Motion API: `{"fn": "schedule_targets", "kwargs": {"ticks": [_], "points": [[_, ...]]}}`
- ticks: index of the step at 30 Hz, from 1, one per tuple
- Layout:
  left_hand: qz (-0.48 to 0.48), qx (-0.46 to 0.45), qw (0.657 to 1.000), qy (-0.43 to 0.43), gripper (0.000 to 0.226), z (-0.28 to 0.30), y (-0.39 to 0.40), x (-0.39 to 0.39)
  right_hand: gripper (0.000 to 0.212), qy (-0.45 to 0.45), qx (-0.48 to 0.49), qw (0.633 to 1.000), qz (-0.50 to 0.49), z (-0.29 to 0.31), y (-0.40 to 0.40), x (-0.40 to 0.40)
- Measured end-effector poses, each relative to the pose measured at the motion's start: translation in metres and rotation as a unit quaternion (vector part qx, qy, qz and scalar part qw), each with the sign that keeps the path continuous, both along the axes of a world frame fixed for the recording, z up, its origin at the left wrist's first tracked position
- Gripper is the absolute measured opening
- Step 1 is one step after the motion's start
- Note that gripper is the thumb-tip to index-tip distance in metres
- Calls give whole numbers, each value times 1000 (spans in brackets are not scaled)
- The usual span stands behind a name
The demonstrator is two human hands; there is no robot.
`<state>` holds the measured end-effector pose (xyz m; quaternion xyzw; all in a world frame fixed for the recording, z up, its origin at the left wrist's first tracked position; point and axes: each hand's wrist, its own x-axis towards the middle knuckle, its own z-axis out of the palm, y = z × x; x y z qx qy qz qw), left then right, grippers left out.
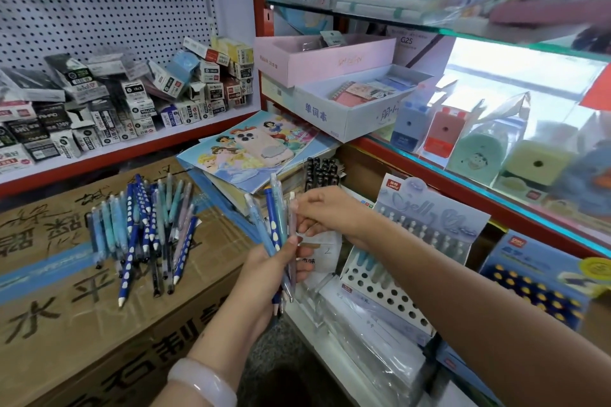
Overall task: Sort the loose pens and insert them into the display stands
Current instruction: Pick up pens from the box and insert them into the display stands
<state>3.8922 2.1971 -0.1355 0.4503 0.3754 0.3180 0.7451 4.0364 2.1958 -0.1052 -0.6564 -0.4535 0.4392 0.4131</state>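
Left hand [264,274] gripping pen bunch [276,235]; right hand [325,213] pinching pale pen [292,241], pulling risking bunch spilling

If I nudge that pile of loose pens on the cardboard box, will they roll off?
The pile of loose pens looks round-barrelled, so strays could roll. They lie criss-crossed, which probably checks them. The cardboard box seems flat and matte, so sliding is unlikely.
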Motion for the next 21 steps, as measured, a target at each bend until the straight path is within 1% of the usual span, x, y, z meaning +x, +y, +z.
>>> {"fn": "schedule_targets", "kwargs": {"ticks": [2,6,8,12,15,19,21], "points": [[0,-5,1000,-7,14,3,-4,1,17,-5,8,1000,-27,8,-9,3],[6,-9,1000,0,15,6,-17,4,18,-22,42,992,-119,32,-35,24],[-4,3,1000,24,12,3,-24,7,19,-46,52,984,-166,40,-52,38],[-40,57,994,89,11,-6,-35,18,22,-108,65,961,-245,42,-88,66],[-61,75,987,130,19,-12,-42,26,23,-166,57,947,-270,37,-118,79],[-77,78,985,129,15,-13,-50,33,24,-257,17,930,-262,8,-149,83],[-84,80,985,124,13,-13,-54,36,19,-280,1,925,-256,-12,-155,82]]}}
